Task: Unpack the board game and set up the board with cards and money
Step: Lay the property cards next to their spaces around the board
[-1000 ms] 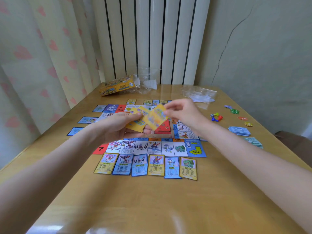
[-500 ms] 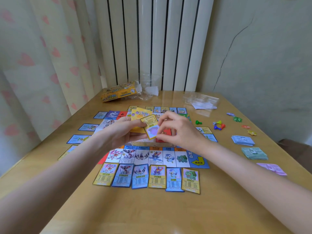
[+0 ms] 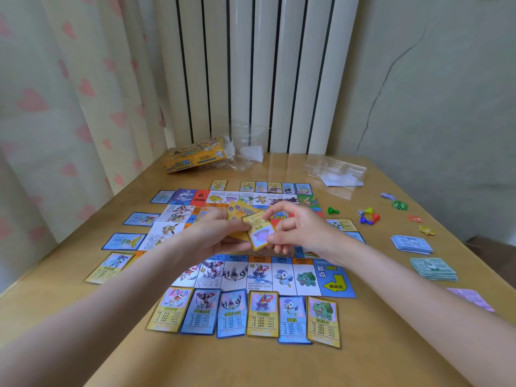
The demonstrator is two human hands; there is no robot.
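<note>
Left hand [image 3: 215, 236] grip curled round small fan of yellow cards [image 3: 240, 216]. Top card [image 3: 261, 230] pinched by right hand [image 3: 298, 230] at its 3 o'clock edge, long axis toward 5 o'clock, over board [image 3: 335, 283] centre. Six cards lie along board's 6 o'clock edge on counter [image 3: 391, 344]; three money stacks at 3 o'clock.

heart-print curtain [image 3: 69, 107], white radiator [image 3: 265, 74], cracked wall [image 3: 435, 93]
</note>
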